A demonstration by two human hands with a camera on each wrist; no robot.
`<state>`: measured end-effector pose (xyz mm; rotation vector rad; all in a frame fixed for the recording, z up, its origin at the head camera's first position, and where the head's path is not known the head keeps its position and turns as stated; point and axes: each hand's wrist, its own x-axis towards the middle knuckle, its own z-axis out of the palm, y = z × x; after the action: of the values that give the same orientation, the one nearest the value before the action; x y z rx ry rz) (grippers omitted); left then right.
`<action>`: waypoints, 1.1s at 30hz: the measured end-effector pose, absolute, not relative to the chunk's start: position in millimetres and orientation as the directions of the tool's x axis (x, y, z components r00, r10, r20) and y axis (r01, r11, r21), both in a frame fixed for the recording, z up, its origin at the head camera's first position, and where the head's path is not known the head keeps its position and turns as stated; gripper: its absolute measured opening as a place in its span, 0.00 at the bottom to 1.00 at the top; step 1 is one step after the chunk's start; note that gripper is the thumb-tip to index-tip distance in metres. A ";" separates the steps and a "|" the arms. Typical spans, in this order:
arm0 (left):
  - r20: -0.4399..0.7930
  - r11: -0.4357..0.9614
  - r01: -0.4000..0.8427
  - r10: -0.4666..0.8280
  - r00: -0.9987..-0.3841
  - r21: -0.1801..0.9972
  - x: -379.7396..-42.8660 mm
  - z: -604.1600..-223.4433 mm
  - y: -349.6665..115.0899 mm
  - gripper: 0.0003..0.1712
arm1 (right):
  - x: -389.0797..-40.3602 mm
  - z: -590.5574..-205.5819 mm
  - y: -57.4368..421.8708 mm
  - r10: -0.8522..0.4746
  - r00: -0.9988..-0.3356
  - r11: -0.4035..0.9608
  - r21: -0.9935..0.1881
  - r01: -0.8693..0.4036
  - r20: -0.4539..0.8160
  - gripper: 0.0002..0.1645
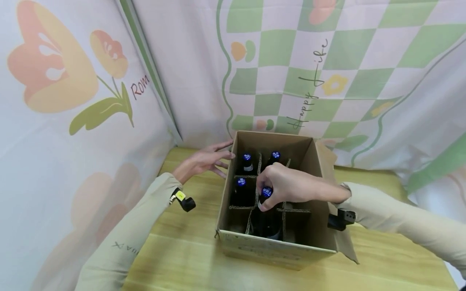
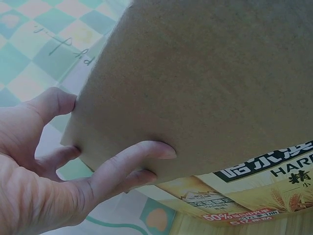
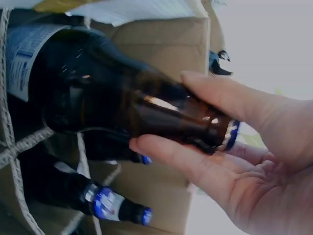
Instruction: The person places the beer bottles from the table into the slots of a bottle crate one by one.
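My right hand (image 1: 291, 184) holds a brown glass bottle (image 3: 98, 93) by its neck, thumb on one side and fingers on the other. The bottle has a blue cap and a pale label, and its lower part is inside a divided cardboard box (image 1: 262, 248). My left hand (image 1: 200, 161) is at the box's left side, fingers spread. In the left wrist view, its fingertips touch a plain brown cardboard flap (image 2: 195, 88). Several other blue-capped bottles stand in the box, among them one at the back left (image 1: 247, 162) and another in front of it (image 1: 241, 184).
Cardboard dividers (image 1: 296, 210) split the box into compartments. A side flap (image 1: 346, 242) hangs outward on the right. The box stands on a wood-grain table (image 1: 178, 250), with a patterned curtain (image 1: 276, 68) behind it and another at left.
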<state>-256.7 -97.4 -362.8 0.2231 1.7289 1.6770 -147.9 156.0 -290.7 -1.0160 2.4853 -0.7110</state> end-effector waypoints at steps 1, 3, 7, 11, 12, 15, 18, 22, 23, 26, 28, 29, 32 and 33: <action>-0.361 0.144 -0.343 0.574 -0.735 0.928 -256.7 -362.6 -97.1 0.44 | -147.1 -293.0 156.1 -0.728 -0.670 0.614 -0.574 -0.542 -0.146 0.12; -0.363 0.142 -0.347 0.572 -0.736 0.927 -256.7 -362.4 -96.8 0.44 | -145.8 -298.2 155.8 -0.735 -0.658 0.615 -0.569 -0.546 -0.163 0.12; -0.367 0.134 -0.356 0.563 -0.741 0.925 -256.8 -363.6 -95.9 0.45 | -143.3 -308.4 153.1 -0.744 -0.635 0.633 -0.524 -0.570 -0.209 0.12; -0.366 0.134 -0.356 0.570 -0.736 0.925 -256.9 -366.2 -92.3 0.45 | -140.8 -314.0 150.4 -0.735 -0.621 0.662 -0.489 -0.568 -0.274 0.15; -0.365 0.134 -0.355 0.572 -0.735 0.925 -256.7 -366.9 -91.6 0.46 | -140.3 -314.3 149.7 -0.732 -0.618 0.667 -0.489 -0.563 -0.288 0.15; -0.364 0.131 -0.356 0.572 -0.735 0.925 -255.9 -368.6 -90.8 0.45 | -138.6 -315.6 147.8 -0.712 -0.618 0.691 -0.484 -0.536 -0.332 0.18; -0.362 0.128 -0.356 0.574 -0.735 0.926 -255.6 -368.9 -90.5 0.45 | -136.5 -317.1 145.0 -0.706 -0.596 0.705 -0.467 -0.534 -0.384 0.24; -0.357 0.125 -0.353 0.579 -0.733 0.927 -255.5 -367.4 -90.3 0.45 | -133.8 -318.5 138.8 -0.711 -0.561 0.703 -0.416 -0.577 -0.423 0.26; -0.358 0.125 -0.354 0.580 -0.732 0.927 -255.5 -366.8 -90.7 0.45 | -133.6 -318.0 136.8 -0.712 -0.553 0.702 -0.403 -0.587 -0.434 0.26; -0.355 0.128 -0.348 0.580 -0.733 0.929 -255.5 -365.9 -92.7 0.45 | -134.6 -314.6 133.9 -0.722 -0.524 0.690 -0.410 -0.596 -0.452 0.19; -0.355 0.130 -0.347 0.580 -0.733 0.929 -255.1 -366.1 -94.8 0.45 | -136.4 -310.6 133.5 -0.734 -0.507 0.677 -0.424 -0.602 -0.452 0.14; -0.356 0.131 -0.347 0.579 -0.734 0.929 -254.7 -366.5 -96.0 0.45 | -137.6 -308.0 134.1 -0.739 -0.509 0.672 -0.423 -0.608 -0.441 0.12; -0.357 0.134 -0.345 0.571 -0.739 0.929 -252.9 -368.3 -99.7 0.44 | -143.8 -299.7 138.5 -0.741 -0.552 0.671 -0.400 -0.624 -0.382 0.08; -0.359 0.135 -0.347 0.567 -0.741 0.928 -252.2 -369.1 -100.8 0.43 | -146.6 -297.1 141.0 -0.739 -0.573 0.674 -0.390 -0.628 -0.354 0.07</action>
<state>-252.2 -100.8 -369.1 0.2139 1.7272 1.6900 -146.6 141.0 -297.1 -1.0573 2.3959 -0.3023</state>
